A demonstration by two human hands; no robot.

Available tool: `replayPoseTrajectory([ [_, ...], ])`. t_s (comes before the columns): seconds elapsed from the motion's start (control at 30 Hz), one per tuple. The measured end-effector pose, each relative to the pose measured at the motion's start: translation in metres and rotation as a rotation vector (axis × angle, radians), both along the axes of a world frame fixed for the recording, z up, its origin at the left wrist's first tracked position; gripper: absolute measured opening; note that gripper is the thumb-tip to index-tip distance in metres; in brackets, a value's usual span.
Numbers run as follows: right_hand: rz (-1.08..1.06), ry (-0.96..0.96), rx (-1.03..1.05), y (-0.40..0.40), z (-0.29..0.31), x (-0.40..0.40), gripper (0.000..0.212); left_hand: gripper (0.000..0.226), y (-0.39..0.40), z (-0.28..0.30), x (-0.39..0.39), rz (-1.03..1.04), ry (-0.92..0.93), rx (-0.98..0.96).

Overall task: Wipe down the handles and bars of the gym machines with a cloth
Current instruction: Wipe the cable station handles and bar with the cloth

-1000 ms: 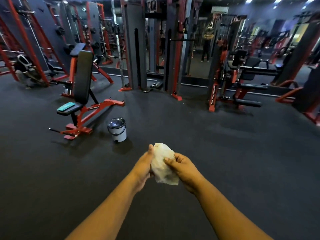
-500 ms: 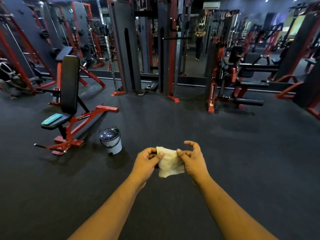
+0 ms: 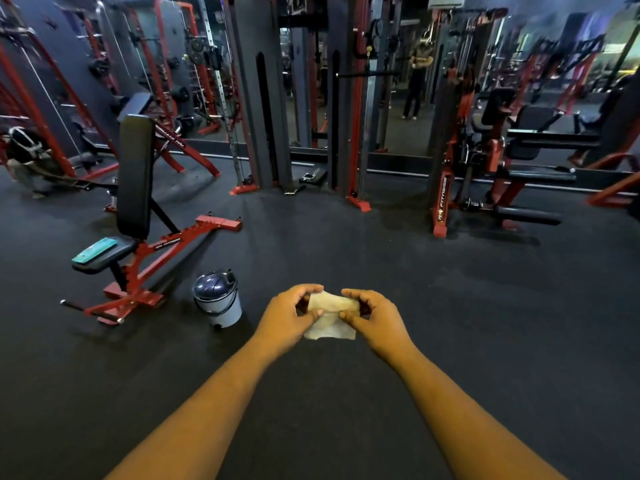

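Currently standing on open dark floor (image 3: 450, 341), machines all well apart from me: cable station (image 3: 263, 98) far centre, adjustable bench (image 3: 135, 174) far left, small lidded bin (image 3: 218, 299) near left. Cloth (image 3: 329, 320) sits between my hands, pinched by left hand (image 3: 284, 320) and right hand (image 3: 377, 320). Judged step: folding cloth before wiping. Next: walk to a machine, wrap cloth round a handle.

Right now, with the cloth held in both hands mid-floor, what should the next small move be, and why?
Probably step toward the red bench ahead-left: the left hand and right hand both pinch the cloth, and no machine is within touch.
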State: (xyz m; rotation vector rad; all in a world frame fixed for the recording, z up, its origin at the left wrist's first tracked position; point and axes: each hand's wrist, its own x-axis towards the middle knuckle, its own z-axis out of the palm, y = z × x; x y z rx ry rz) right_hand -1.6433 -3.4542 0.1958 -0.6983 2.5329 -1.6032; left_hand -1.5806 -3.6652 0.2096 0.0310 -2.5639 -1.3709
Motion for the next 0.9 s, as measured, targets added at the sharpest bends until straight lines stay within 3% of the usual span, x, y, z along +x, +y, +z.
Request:
replayPoseTrajectory([
  [0.13, -0.056, 0.077, 0.1, -0.018, 0.001, -0.053, 0.019, 0.032, -0.022, -0.001, -0.058, 0.038, 0.035, -0.158],
  [0.23, -0.094, 0.089, 0.064, -0.038, 0.003, -0.094, 0.012, 0.016, -0.045, -0.004, -0.106, 0.028, 0.082, -0.176],
  [0.37, -0.104, -0.004, -0.098, -0.072, 0.012, -0.144, 0.01, 0.006, -0.077, -0.009, -0.171, 0.005, 0.153, 0.003],
  [0.5, -0.126, -0.167, -0.264, -0.109, 0.028, -0.194, 0.009, 0.018, -0.097, -0.003, -0.228, -0.106, -0.047, 0.289],
  [0.6, -0.202, -0.254, -0.442, -0.127, 0.029, -0.23, 0.011, 0.032, -0.11, -0.003, -0.273, -0.163, -0.064, 0.292],
  [0.73, -0.292, -0.328, -0.549, -0.14, 0.022, -0.283, 0.01, 0.01, -0.117, 0.0, -0.331, -0.158, -0.059, 0.287],
  [0.9, -0.243, -0.374, -0.572, -0.146, 0.019, -0.37, 0.019, 0.007, -0.12, 0.006, -0.423, -0.171, -0.095, 0.307],
])
